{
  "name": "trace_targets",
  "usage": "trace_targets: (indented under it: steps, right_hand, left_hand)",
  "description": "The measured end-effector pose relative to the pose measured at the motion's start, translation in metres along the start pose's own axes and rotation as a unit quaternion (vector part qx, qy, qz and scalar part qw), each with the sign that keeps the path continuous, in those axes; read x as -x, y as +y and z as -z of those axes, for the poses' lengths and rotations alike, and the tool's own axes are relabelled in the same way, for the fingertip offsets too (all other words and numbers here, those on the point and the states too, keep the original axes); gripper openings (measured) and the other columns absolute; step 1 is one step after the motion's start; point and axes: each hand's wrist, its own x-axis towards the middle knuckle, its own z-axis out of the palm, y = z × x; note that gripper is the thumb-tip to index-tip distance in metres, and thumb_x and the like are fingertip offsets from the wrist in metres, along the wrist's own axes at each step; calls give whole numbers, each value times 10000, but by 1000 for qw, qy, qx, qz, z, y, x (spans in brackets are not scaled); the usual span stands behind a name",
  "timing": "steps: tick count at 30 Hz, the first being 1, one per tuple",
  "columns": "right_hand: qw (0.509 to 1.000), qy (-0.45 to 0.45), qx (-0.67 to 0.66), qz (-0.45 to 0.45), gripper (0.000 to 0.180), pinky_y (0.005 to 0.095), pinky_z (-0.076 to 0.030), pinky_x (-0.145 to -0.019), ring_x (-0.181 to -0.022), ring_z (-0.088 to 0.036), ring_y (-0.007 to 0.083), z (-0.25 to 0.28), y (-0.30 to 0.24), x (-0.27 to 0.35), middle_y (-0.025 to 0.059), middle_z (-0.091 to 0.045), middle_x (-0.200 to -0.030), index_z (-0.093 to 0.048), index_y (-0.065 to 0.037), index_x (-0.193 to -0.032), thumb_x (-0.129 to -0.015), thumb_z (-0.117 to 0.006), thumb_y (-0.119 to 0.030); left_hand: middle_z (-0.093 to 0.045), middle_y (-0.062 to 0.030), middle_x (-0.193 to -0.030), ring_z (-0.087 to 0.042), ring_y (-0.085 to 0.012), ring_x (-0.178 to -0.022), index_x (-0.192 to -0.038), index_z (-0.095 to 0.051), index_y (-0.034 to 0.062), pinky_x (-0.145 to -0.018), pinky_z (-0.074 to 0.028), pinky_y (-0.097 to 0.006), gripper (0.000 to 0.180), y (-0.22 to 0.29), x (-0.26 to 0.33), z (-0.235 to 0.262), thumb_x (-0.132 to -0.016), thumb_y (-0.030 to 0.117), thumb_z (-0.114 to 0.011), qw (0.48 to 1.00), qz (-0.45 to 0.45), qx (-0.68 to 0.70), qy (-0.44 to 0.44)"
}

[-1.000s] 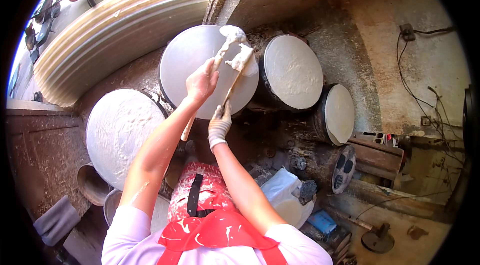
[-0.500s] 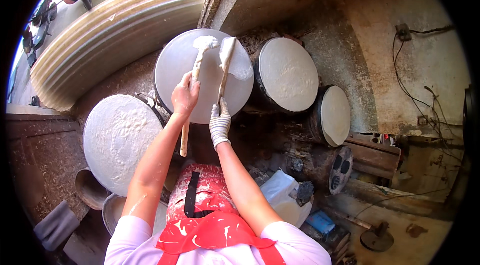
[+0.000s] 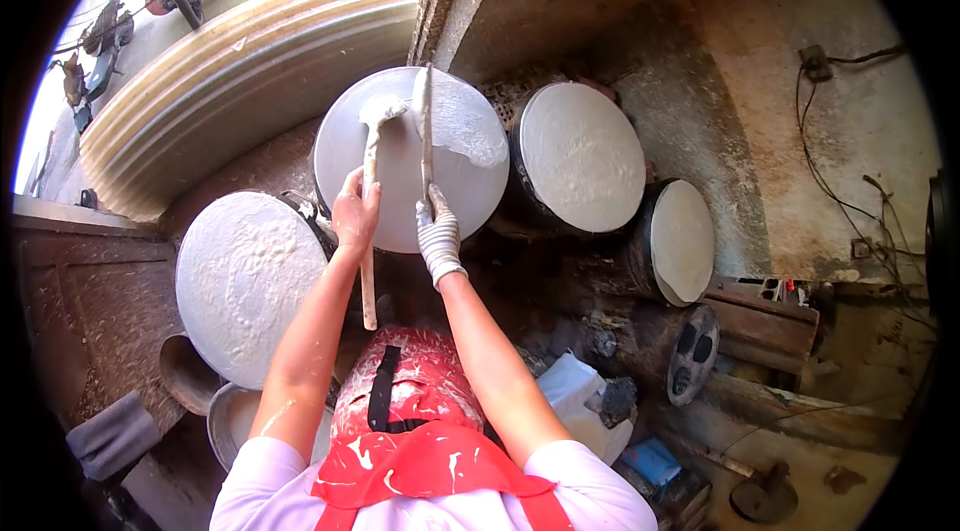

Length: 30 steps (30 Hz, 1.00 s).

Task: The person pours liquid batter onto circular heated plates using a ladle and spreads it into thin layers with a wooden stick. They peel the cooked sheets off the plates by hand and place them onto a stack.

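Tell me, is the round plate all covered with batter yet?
Not yet. The right part of the round griddle has a thin white layer. The left hand holds a ladle and the gloved right hand a flat spreader. The left part is bare grey.

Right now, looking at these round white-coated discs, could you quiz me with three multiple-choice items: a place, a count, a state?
1. Where does the ladle head rest?
A. on the middle disc
B. on the floor
C. in the metal bowl

2. How many round discs show?
A. two
B. four
C. seven

3. What covers the right hand?
A. nothing
B. a white glove
C. a black mitt

Answers: 1 A, its scoop lies on the middle disc before the hands; 2 B, four stand along the wall; 3 B, a white knit glove, while the left hand is bare.
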Motion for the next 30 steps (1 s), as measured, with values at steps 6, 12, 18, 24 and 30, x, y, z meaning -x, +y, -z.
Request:
trace_targets:
  steps: [6, 12, 18, 24, 30]
  right_hand:
    - [990, 109, 46, -71, 373, 353, -469, -844, -997, -595, 323, 49, 25, -8, 183, -598, -1119, -523, -37, -1218, -897, -521, -227]
    - [998, -60, 2, -9, 388, 338, -435, -906, -1087, -550, 305, 37, 18, -12, 167, -570, -1181, -516, -52, -1234, -882, -547, -212]
    - [986, -66, 141, -54, 381, 372, -480, -805, -947, -609, 335, 74, 23, -28, 191, -613, -1067, -515, -105, -1248, -888, -535, -228]
    - [985, -145, -97, -6, 348, 298, -442, -879, -1004, -598, 223, 81, 52, -63, 150, -615, -1125, -546, 8, -1180, -890, -551, -185]
    - [971, -220, -92, 0, 330, 289, -435, -885, -1015, -578, 190, 71, 47, -52, 139, -624, -1093, -562, 10, -1159, -884, -561, -171]
  left_hand:
    - [-638, -96, -785, -603, -161, -698, -1157, -560, 55, -661, -473, -295, 380, -2, 12, -1, -806, 186, -623, 999, -7, -18, 33]
    - [-619, -94, -762, -580, -156, -644, -1154, -553, 40, -588, -457, -293, 371, -7, 22, -8, -814, 176, -615, 998, 10, 17, 64]
    - [-651, -110, -807, -615, -163, -708, -1133, -558, 27, -657, -474, -300, 347, -8, 34, -9, -819, 163, -613, 993, 60, 61, 76]
    - [-600, -32, -689, -523, -81, -527, -1110, -565, 13, -461, -410, -242, 293, 0, 49, -13, -843, 129, -593, 982, 85, 128, 111]
    - [-545, -1, -635, -447, -56, -440, -1096, -562, -14, -379, -347, -210, 271, 8, 58, -19, -857, 113, -580, 967, 96, 198, 128]
